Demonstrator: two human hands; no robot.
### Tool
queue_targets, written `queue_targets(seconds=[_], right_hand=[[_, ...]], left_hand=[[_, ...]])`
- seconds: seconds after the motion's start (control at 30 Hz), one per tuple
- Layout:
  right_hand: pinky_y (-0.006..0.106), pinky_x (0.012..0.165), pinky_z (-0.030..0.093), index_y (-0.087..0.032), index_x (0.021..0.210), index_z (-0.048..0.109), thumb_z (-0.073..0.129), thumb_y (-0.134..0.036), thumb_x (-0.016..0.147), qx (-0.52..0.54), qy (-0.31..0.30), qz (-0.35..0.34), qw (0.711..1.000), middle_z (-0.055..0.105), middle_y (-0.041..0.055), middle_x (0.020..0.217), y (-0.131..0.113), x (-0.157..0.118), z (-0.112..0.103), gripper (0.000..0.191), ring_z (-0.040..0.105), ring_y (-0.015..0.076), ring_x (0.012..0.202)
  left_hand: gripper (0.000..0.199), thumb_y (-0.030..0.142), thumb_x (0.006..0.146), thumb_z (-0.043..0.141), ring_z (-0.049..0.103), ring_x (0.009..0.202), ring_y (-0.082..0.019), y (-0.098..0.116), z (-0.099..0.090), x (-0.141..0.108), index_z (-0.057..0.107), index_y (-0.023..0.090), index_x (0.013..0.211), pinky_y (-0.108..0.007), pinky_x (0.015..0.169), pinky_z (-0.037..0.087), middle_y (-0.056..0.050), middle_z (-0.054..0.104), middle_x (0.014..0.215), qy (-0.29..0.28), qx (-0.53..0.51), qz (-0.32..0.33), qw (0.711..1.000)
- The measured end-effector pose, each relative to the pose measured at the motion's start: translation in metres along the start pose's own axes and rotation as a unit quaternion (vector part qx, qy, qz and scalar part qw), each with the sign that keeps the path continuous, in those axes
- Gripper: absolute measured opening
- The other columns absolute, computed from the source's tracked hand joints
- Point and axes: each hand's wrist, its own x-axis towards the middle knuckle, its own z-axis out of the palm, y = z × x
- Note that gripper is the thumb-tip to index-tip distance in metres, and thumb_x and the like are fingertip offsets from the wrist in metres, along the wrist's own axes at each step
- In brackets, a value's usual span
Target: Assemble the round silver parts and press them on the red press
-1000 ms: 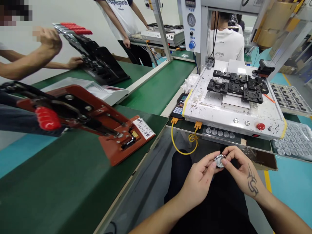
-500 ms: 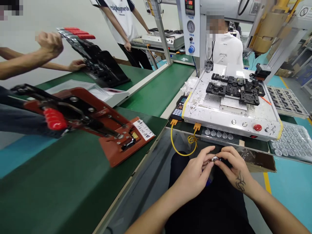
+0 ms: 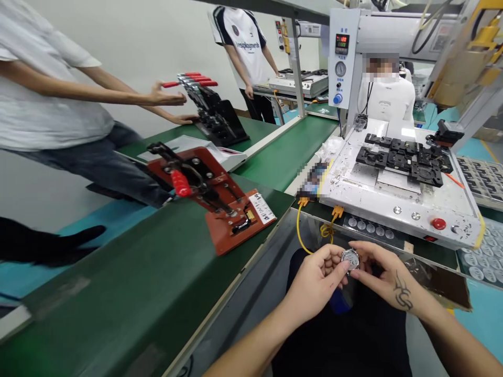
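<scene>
A small round silver watch case (image 3: 350,258) is held above my lap, its flat face tilted up toward me. My left hand (image 3: 320,275) pinches it from the left, thumb lying across its lower edge and fingers curled beneath. From the right, my right hand (image 3: 383,272) grips its rim between thumb and fingers; a dark tattoo shows near that wrist. Whether the upturned side is the dial or the back I cannot tell. Below the hands is a blue object (image 3: 341,302) of unclear kind, partly hidden.
Ahead stands a white machine (image 3: 393,209) bearing black fixtures (image 3: 408,157) and a red button (image 3: 438,224). A brown toggle-clamp press (image 3: 236,220) sits on the green bench (image 3: 157,277) to the left. Beyond it, a person's hand (image 3: 167,97) works a black clamp fixture (image 3: 222,118).
The watch case has turned from edge-on to face-up between my fingers. My view has swung left, bringing more of the co-worker into sight; that person's hand has shifted on the clamp levers.
</scene>
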Motion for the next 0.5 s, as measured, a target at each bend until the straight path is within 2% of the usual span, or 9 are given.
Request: queue_targets(seconds=[0.07, 0.13, 0.23, 0.3, 0.33, 0.37, 0.4, 0.47, 0.5], right_hand=[[0.035, 0.083, 0.061, -0.033, 0.149, 0.062, 0.068, -0.033, 0.105, -0.096, -0.075, -0.077, 0.99, 0.072, 0.0065, 0.109, -0.005, 0.007, -0.009, 0.044, 0.071, 0.0208, 0.09], [0.038, 0.092, 0.061, -0.033, 0.156, 0.055, 0.061, -0.028, 0.108, -0.172, -0.114, -0.14, 0.968, 0.071, 0.0103, 0.125, -0.008, 0.016, -0.012, 0.048, 0.072, 0.0242, 0.106], [0.042, 0.098, 0.061, -0.027, 0.158, 0.05, 0.059, -0.025, 0.109, -0.231, -0.107, -0.225, 0.94, 0.069, 0.0142, 0.133, -0.007, 0.031, -0.009, 0.051, 0.071, 0.0279, 0.117], [0.038, 0.095, 0.061, -0.026, 0.155, 0.051, 0.061, -0.024, 0.107, -0.226, -0.091, -0.259, 0.935, 0.07, 0.0132, 0.129, -0.006, 0.044, -0.006, 0.049, 0.073, 0.0258, 0.11], [0.035, 0.09, 0.062, -0.027, 0.153, 0.052, 0.063, -0.024, 0.106, -0.215, -0.081, -0.265, 0.936, 0.071, 0.0116, 0.124, -0.006, 0.051, -0.005, 0.048, 0.073, 0.0237, 0.103], [0.033, 0.084, 0.062, -0.027, 0.15, 0.055, 0.064, -0.024, 0.105, -0.204, -0.07, -0.264, 0.94, 0.072, 0.0095, 0.118, -0.007, 0.058, -0.004, 0.045, 0.072, 0.0216, 0.095], [0.031, 0.078, 0.061, -0.028, 0.146, 0.057, 0.065, -0.025, 0.105, -0.193, -0.059, -0.261, 0.944, 0.071, 0.0073, 0.111, -0.008, 0.066, -0.003, 0.042, 0.07, 0.0198, 0.087], [0.029, 0.071, 0.059, -0.028, 0.14, 0.06, 0.067, -0.027, 0.103, -0.172, -0.036, -0.252, 0.952, 0.068, 0.0033, 0.098, -0.012, 0.079, -0.001, 0.038, 0.066, 0.0176, 0.077], [0.028, 0.069, 0.058, -0.029, 0.138, 0.061, 0.068, -0.028, 0.103, -0.161, -0.025, -0.25, 0.954, 0.067, 0.0017, 0.093, -0.013, 0.085, 0.0, 0.036, 0.065, 0.0169, 0.074]], left_hand=[[0.026, 0.041, 0.096, 0.073, 0.066, 0.067, -0.014, 0.001, -0.003, 0.0, 0.069, 0.016, 0.103, -0.026, 0.065, 0.057, 0.0, 0.066, 0.079, 0.009, 0.015, 0.003, 1.0], [0.023, 0.039, 0.098, 0.07, 0.065, 0.065, -0.014, 0.006, -0.006, -0.002, 0.068, 0.017, 0.101, -0.026, 0.063, 0.056, 0.001, 0.065, 0.077, 0.021, 0.038, 0.008, 0.999], [0.015, 0.033, 0.1, 0.067, 0.068, 0.066, -0.015, 0.027, -0.02, -0.009, 0.069, 0.018, 0.1, -0.026, 0.063, 0.055, -0.001, 0.07, 0.077, 0.013, 0.126, 0.046, 0.991], [0.011, 0.028, 0.1, 0.068, 0.072, 0.076, -0.017, 0.055, -0.041, -0.014, 0.073, 0.019, 0.104, -0.028, 0.07, 0.057, -0.003, 0.076, 0.087, 0.063, 0.236, 0.146, 0.959], [0.01, 0.026, 0.1, 0.069, 0.073, 0.082, -0.018, 0.072, -0.056, -0.016, 0.074, 0.02, 0.106, -0.029, 0.076, 0.057, -0.005, 0.079, 0.093, 0.113, 0.296, 0.221, 0.922], [0.009, 0.025, 0.1, 0.069, 0.073, 0.088, -0.019, 0.089, -0.073, -0.018, 0.074, 0.02, 0.106, -0.031, 0.081, 0.057, -0.006, 0.079, 0.097, 0.17, 0.348, 0.306, 0.87], [0.008, 0.024, 0.101, 0.067, 0.073, 0.091, -0.02, 0.106, -0.092, -0.018, 0.074, 0.02, 0.104, -0.034, 0.085, 0.057, -0.007, 0.079, 0.098, 0.224, 0.39, 0.389, 0.804], [0.013, 0.023, 0.103, 0.062, 0.071, 0.092, -0.022, 0.133, -0.131, -0.016, 0.071, 0.02, 0.094, -0.038, 0.088, 0.055, -0.007, 0.077, 0.092, 0.262, 0.454, 0.515, 0.678], [0.018, 0.023, 0.104, 0.06, 0.07, 0.088, -0.022, 0.142, -0.148, -0.013, 0.069, 0.021, 0.088, -0.038, 0.087, 0.054, -0.006, 0.075, 0.085, 0.252, 0.491, 0.543, 0.633]])
